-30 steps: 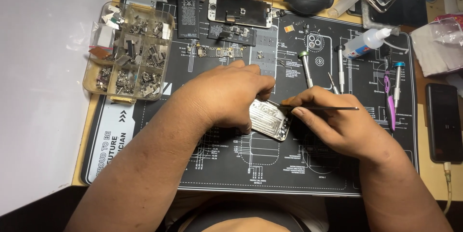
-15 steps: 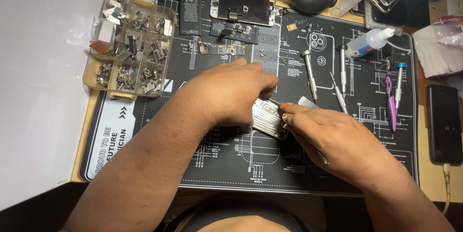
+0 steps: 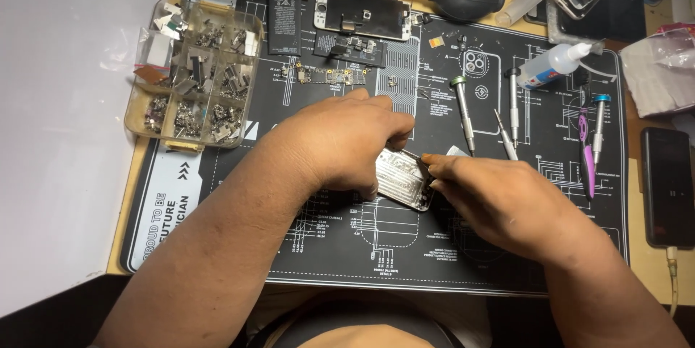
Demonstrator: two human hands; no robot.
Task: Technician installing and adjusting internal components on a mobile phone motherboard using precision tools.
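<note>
At the far left, a clear parts box (image 3: 194, 73) with small metal pieces sorted into compartments is seen resting on the edge of the black work mat (image 3: 217, 247). Further in, a long black battery (image 3: 284, 15) and a narrow circuit board (image 3: 326, 74) are laid out on the mat, with a detached screen panel (image 3: 362, 14) behind them — disassembly is judged well advanced, since these parts are already out and set apart.

At the centre, the left hand (image 3: 340, 142) is pressed down over the silver phone shell (image 3: 402, 178), fingers curled along its far edge; the shell is pinned flat against the mat beneath the palm, with only its right portion showing. The inner face of the shell is exposed and appears largely stripped, though fine detail cannot be made out.

Just to the right, the right hand (image 3: 499, 200) is closed in a pinch at the shell's right-hand edge, fingertips touching the metal. Whether a tool or a small part is held in that pinch cannot be told — nothing protrudes clearly.

Beyond it, several screwdrivers (image 3: 463, 113) lie idle on the mat, with a squeeze bottle (image 3: 554, 64) behind and a dark phone (image 3: 666, 185) at the far right. Work on the shell itself is judged unfinished.
</note>
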